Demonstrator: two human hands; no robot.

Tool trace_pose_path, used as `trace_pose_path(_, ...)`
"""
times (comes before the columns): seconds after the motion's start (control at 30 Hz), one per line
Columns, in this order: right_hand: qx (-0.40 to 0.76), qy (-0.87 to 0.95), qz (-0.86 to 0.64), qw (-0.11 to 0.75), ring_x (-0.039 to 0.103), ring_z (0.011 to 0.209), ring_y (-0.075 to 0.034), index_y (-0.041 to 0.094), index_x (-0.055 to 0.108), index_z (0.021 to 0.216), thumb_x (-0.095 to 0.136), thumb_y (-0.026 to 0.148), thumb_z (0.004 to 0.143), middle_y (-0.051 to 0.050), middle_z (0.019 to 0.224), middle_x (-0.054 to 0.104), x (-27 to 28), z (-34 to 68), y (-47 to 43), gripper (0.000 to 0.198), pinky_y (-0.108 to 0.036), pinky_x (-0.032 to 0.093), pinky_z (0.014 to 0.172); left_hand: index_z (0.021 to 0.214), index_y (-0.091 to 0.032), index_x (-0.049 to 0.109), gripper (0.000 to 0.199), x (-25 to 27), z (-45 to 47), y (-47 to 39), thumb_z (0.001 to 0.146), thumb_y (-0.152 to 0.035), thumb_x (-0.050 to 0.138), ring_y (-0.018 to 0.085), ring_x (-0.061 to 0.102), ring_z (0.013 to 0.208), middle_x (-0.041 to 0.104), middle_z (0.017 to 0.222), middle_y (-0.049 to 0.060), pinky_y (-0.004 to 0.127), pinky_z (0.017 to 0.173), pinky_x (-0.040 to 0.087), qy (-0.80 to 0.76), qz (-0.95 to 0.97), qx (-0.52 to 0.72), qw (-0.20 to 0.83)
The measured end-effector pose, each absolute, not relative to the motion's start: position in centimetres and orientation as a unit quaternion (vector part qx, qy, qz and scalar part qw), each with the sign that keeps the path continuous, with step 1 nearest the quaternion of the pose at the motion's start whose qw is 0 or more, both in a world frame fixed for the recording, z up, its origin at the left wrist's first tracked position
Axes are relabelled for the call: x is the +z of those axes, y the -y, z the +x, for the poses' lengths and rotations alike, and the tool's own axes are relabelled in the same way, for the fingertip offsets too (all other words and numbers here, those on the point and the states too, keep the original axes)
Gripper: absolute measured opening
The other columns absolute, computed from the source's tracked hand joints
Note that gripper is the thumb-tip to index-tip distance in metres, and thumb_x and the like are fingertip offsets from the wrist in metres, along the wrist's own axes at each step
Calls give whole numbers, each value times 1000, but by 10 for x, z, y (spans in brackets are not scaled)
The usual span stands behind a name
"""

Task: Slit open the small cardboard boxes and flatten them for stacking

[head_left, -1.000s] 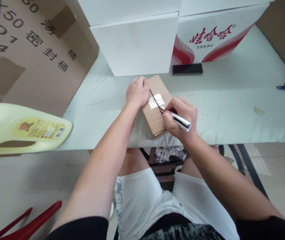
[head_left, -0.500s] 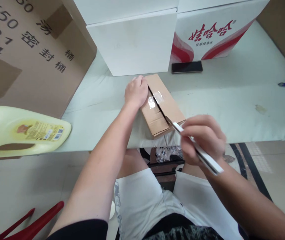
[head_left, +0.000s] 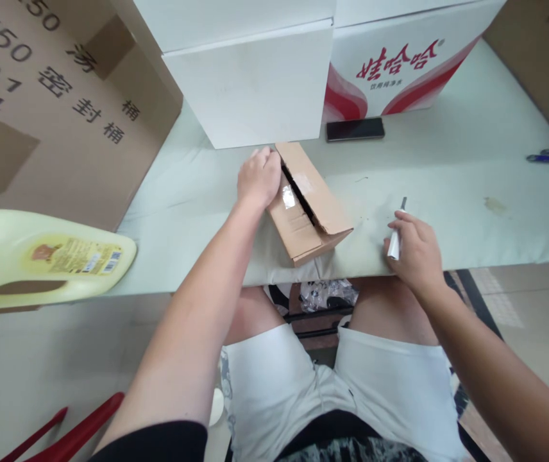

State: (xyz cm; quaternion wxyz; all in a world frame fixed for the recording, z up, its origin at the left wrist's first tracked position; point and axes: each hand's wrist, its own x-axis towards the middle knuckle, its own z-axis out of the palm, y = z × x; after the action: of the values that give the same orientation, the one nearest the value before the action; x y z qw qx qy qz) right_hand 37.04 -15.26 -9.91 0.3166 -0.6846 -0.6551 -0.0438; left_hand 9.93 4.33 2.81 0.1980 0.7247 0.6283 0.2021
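Pressing our left hand [head_left: 258,178], fingers curled, on the far end of the small cardboard box [head_left: 309,206] at the bench [head_left: 471,186] edge, we grip the white utility knife [head_left: 396,239] in our right hand [head_left: 413,251] just right of it.

light: bright, even, soft shadows | glare: tape sheen on small box [head_left: 309,205] | edges: wide-angle bending | focus: sharp
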Motion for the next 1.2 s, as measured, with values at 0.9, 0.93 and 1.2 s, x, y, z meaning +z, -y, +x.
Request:
trace_pose_path(0.9,-18,708,-575,410,62,127,-33,23,71,109,59,22,93,-15,139,60,3,249,115,20,-51,55,102,132,-29,63,40,18,95,-43,97,-26,44,28,57,136,60,143,9,43,119,40,-625,708,265,196)
trace_pose_path(0.93,-11,689,-585,428,66,118,-29,23,70,109,57,21,94,-15,137,61,1,252,115,20,-46,58,94,131,-28,64,40,16,92,-40,96,-25,45,29,56,136,60,143,10,44,120,39,-624,707,272,194)
trace_pose_path(1.2,0,631,-580,516,66,96,-20,23,64,112,48,11,94,-8,105,67,-14,281,100,27,-37,57,85,107,-28,76,32,20,73,25,96,-31,46,34,43,148,61,147,7,54,128,25,-519,788,323,71)
